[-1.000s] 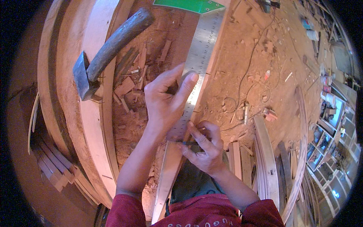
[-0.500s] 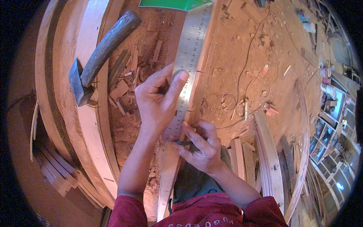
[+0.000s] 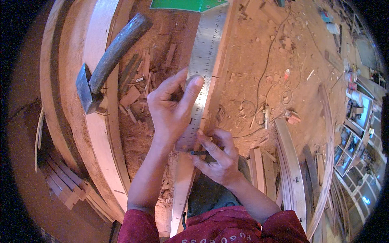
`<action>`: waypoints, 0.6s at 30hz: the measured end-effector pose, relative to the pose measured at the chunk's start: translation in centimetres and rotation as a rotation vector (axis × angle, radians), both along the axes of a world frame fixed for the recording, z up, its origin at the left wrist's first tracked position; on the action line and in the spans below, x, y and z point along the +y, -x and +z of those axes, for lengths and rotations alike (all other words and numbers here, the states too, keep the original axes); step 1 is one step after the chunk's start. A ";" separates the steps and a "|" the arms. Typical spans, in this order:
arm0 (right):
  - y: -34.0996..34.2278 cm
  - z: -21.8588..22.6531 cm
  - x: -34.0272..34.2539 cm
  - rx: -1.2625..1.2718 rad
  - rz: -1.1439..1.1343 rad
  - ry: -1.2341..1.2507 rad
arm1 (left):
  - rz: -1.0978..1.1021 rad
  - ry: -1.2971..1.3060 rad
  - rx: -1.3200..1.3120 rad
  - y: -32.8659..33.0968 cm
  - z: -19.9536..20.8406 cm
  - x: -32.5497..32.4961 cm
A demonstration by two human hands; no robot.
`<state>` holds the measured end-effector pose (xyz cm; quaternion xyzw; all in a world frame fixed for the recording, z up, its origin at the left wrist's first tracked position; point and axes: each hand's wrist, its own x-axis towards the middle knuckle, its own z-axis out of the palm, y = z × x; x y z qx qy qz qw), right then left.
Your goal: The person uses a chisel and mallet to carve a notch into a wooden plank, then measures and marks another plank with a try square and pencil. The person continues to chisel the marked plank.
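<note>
A metal try square blade with ruler markings lies along a wooden board, its green handle at the far end. My left hand clamps the blade midway, thumb on top; the other fingers are mostly hidden behind it. At the blade's near end, my right hand pinches a short dark pencil sideways across the board. Its fingertips rest by the board's right edge. Dark pencil-like lines cross that edge farther up.
To the left, a hammer-like tool with a thick wooden handle rests on a long beam. Wood offcuts and cords litter the dirt floor. Stacked curved boards stand at right; cut strips lie at lower left.
The whole view has shifted slightly. Both hands keep practically the same hold on the square and the pencil.
</note>
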<state>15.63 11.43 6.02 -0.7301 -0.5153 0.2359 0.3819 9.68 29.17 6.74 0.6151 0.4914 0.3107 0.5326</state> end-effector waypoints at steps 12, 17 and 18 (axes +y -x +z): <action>-0.1 0.3 0.0 0.011 0.011 0.030 | 0.006 -0.001 -0.028 -0.1 0.1 -0.1; -0.2 0.7 0.2 0.015 0.021 0.032 | 0.004 -0.015 0.004 0.0 0.1 -0.1; -0.3 1.0 0.3 0.027 0.032 0.034 | 0.007 -0.025 0.011 0.0 0.0 -0.1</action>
